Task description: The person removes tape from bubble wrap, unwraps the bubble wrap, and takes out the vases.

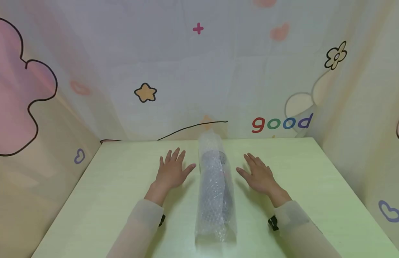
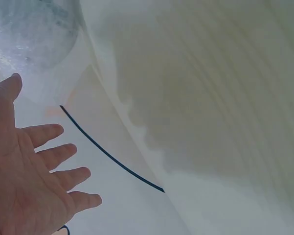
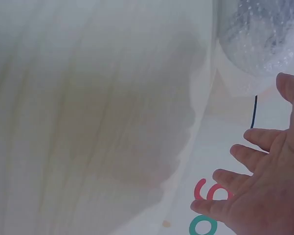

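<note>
A long bundle in clear bubble wrap (image 1: 213, 190) lies lengthwise down the middle of the table, its flat ends of wrap reaching past what is inside. The wrapped thing looks greyish and rounded, its kind blurred by the layers. On the left, my left hand (image 1: 171, 172) hovers with fingers spread, its thumb pointing at the bundle and apart from it. My right hand (image 1: 259, 175) mirrors it on the other side, fingers extended, also apart from the wrap. Both palms (image 2: 27, 181) show bare in the wrist views, and part of the bundle (image 3: 259, 36) appears above the right thumb.
The pale wooden table (image 1: 122, 165) ends at a printed curtain (image 1: 173, 71) along the back, with further curtain on both sides. Dark wrist straps (image 1: 273, 223) show under the light sleeves.
</note>
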Tool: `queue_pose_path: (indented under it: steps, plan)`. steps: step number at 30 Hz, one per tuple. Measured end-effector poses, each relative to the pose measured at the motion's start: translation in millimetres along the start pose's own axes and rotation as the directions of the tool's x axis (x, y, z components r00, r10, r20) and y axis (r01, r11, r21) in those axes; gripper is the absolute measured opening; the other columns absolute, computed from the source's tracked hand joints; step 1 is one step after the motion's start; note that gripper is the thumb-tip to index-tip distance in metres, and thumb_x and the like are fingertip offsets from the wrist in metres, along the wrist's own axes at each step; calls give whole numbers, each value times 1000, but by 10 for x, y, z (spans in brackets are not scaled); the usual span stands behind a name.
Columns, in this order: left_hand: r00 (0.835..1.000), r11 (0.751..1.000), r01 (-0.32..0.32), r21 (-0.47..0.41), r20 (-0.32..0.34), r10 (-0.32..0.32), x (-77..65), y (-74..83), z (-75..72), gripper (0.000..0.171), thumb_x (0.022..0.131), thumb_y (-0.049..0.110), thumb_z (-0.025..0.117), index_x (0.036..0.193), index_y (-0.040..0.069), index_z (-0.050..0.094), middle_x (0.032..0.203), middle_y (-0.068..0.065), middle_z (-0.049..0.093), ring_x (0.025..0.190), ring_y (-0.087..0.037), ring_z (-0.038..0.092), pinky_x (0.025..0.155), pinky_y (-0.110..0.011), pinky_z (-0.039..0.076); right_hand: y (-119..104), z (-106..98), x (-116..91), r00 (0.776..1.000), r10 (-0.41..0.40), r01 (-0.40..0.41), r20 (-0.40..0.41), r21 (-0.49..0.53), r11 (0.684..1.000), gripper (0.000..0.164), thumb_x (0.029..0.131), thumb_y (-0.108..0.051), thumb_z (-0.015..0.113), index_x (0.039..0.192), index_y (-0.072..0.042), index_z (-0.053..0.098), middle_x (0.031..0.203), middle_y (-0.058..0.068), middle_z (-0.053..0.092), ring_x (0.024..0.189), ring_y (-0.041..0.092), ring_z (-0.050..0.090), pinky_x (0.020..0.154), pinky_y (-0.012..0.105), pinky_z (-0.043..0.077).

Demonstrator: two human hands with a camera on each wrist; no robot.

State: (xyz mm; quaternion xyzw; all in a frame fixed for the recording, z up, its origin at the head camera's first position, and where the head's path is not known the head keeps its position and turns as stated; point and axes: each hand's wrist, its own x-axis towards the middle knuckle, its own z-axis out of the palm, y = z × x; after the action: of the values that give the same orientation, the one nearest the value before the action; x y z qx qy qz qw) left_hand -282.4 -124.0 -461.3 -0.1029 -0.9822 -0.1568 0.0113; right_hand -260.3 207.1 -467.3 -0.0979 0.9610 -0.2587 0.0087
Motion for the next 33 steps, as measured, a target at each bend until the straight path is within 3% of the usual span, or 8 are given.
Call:
queue_pose_path:
  steps: [16, 33]
  plan:
    - [997, 994, -75, -77, -14, 74, -214, 234, -155, 79, 104, 65, 42, 163, 14, 33, 173, -10, 21, 161, -41, 13, 126, -69, 10, -131, -34, -133, 997, -72, 72, -6, 45, 996, 77, 107, -53, 47, 165, -7, 24, 172, 19, 20, 158, 50, 13, 119, 78, 12]
    - [992, 988, -125, -86, -11, 124, -344, 411, -233, 79, 104, 64, 45, 162, 11, 36, 172, -12, 25, 159, -42, 19, 125, -68, 15, -199, -12, -243, 990, -141, 141, -13, 69, 988, 76, 106, -48, 52, 164, -6, 26, 171, 19, 25, 156, 48, 21, 121, 73, 19]
